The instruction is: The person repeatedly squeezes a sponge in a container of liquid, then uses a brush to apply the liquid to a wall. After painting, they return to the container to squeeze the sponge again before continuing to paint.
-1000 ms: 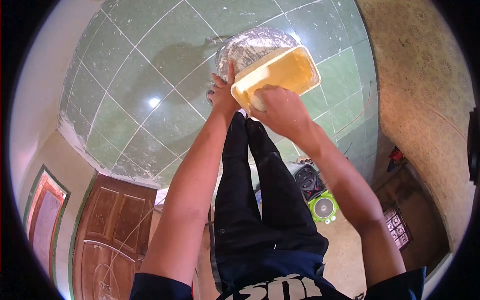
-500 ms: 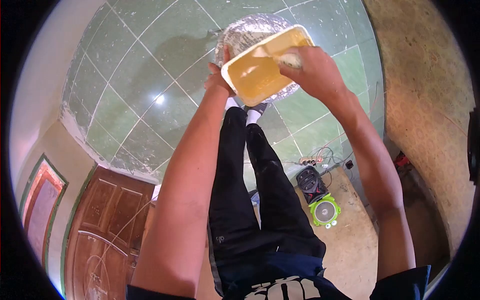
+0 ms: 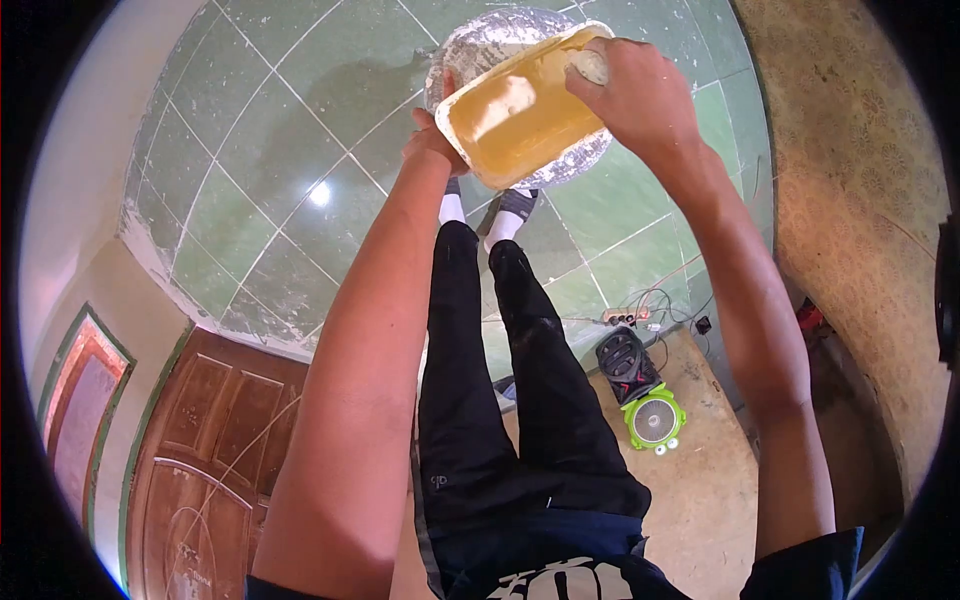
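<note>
A rectangular yellow tub (image 3: 530,135) with a pale rim is tilted toward me. My left hand (image 3: 436,140) grips it at the left end, partly hidden behind the wall, with some fingers sticking up past the rim. Inside the tub's upper right corner, my right hand (image 3: 645,95) is closed around a whitish rounded piece (image 3: 592,67); I cannot tell what it is. A white patch (image 3: 505,105) shows on the tub's inner surface. Behind and below the tub is a round, silvery, white-smeared surface (image 3: 480,40), mostly covered by it.
Green floor tiles (image 3: 285,150) with white marks spread around my feet (image 3: 515,205). To the lower right are a black speaker-like box (image 3: 627,362), a green round fan (image 3: 655,421) and a power strip with cables (image 3: 625,316). A wooden door (image 3: 215,430) stands at the left.
Both hands and the tub have moved slightly up in view. My right hand has shifted with the whitish piece toward the tub's upper right corner, exposing more of the white patch.
</note>
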### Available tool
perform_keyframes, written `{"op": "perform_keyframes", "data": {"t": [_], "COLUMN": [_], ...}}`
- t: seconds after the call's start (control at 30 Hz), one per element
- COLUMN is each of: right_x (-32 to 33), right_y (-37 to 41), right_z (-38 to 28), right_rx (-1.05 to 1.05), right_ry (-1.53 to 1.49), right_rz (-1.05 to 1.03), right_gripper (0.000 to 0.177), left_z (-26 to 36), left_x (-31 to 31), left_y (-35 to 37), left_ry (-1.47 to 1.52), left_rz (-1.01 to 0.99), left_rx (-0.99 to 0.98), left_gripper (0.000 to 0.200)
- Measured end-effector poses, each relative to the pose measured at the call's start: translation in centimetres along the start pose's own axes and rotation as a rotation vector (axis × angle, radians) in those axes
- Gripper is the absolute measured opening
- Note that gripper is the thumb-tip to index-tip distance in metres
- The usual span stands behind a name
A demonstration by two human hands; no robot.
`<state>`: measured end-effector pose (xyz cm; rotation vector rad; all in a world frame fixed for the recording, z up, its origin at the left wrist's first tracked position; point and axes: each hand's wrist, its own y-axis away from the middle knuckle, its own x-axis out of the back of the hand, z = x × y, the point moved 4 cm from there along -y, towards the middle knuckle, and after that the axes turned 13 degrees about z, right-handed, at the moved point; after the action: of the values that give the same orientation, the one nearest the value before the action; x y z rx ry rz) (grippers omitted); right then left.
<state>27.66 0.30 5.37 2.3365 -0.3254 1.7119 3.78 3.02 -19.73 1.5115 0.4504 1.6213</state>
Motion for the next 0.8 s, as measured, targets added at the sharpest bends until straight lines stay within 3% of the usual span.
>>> {"op": "perform_keyframes", "data": {"t": [0.27, 0.33, 0.5, 0.8], "right_x": [-1.9, -2.1, -2.4, -2.1], "right_y": [1.5, 1.9, 3.4, 4.4], "right_z": [-2.2, -3.1, -4.3, -5.6], "right_rx": [0.064, 0.042, 0.083, 0.058], "right_ry": [-0.059, -0.104, -0.262, -0.308], "right_rz": [0.035, -0.062, -0.079, -0.288], "right_gripper": [0.038, 0.037, 0.033, 0.034], "left_z": [0.9, 1.0, 0.5, 0.3], "left_x": [0.1, 0.2, 0.7, 1.4], "left_y": [0.3, 0.5, 1.9, 2.3], "left_ry": [0.059, 0.065, 0.102, 0.163], "left_rz": [-0.009, 0.011, 0.068, 0.120], "left_rx": [-0.004, 0.000, -0.014, -0.029], "left_gripper": [0.145, 0.146, 0.147, 0.148]}}
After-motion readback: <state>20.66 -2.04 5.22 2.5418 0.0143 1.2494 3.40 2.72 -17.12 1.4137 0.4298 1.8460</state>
